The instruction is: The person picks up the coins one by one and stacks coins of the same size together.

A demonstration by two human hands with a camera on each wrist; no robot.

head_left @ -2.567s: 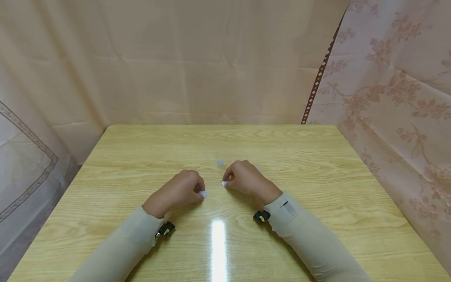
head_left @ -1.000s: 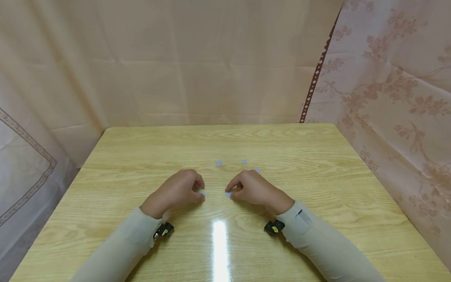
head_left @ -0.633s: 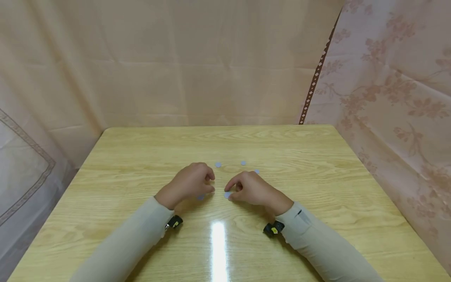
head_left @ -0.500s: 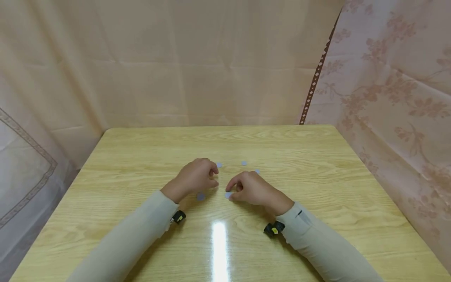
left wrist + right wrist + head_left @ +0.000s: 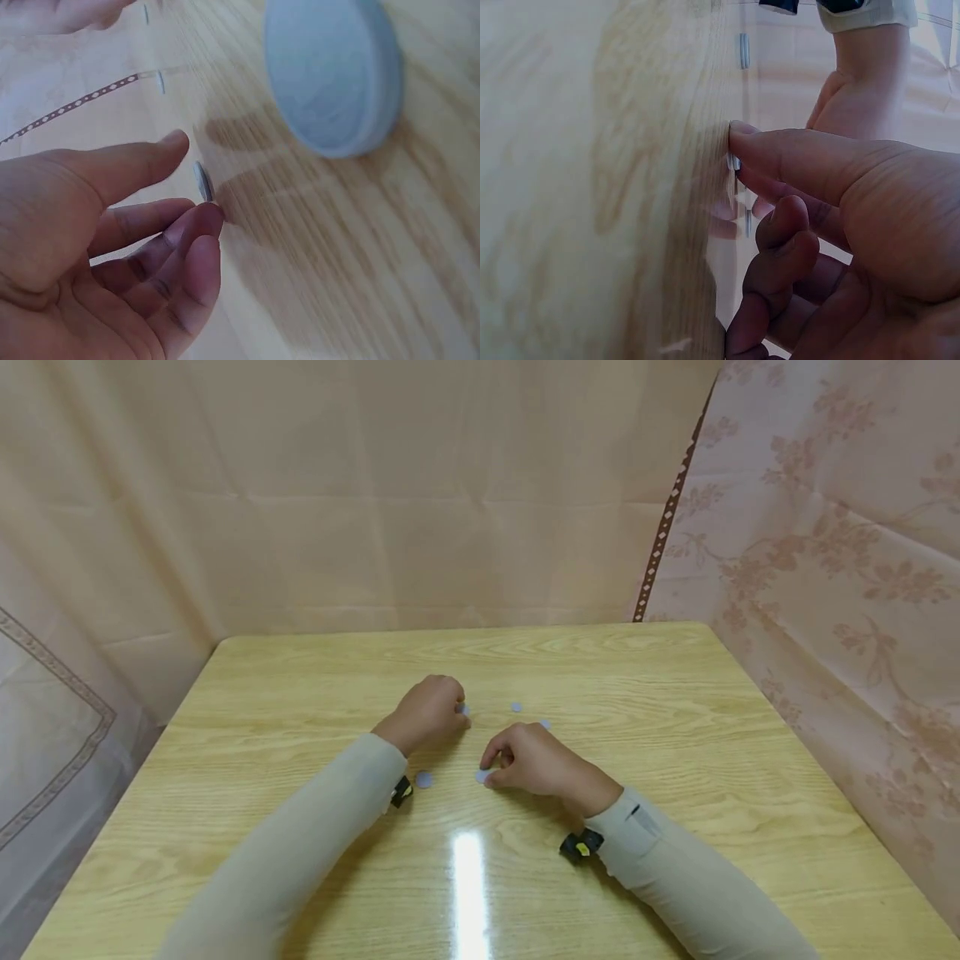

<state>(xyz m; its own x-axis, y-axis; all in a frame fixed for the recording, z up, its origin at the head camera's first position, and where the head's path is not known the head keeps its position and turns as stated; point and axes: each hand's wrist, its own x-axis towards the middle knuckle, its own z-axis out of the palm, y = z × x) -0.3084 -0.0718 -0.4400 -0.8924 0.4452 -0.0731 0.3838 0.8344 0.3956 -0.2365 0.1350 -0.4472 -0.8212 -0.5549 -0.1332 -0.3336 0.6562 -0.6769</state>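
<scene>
Small pale blue-grey discs lie on the wood-grain table (image 5: 360, 877). My left hand (image 5: 429, 710) reaches to the far disc (image 5: 465, 710), thumb and fingers parted around it. The left wrist view shows that disc (image 5: 203, 182) right at the fingertips, with the thumb held away from it. Behind this hand lies the near-left disc (image 5: 423, 779), large in the left wrist view. My right hand (image 5: 536, 760) pinches the near-right disc (image 5: 482, 775) between thumb and index finger at the tabletop; in the right wrist view the thumb covers most of it.
Two more discs lie beyond my right hand: one farther back (image 5: 516, 707) and one close behind the knuckles (image 5: 545, 724). A beige curtain (image 5: 420, 502) hangs past the far table edge, with a floral cloth (image 5: 847, 577) at the right. Both wrists carry small black cameras.
The left hand has let go of the near-left disc and moved forward and right to the far disc. Earlier, the right hand drew its disc nearer; since then it has stayed put.
</scene>
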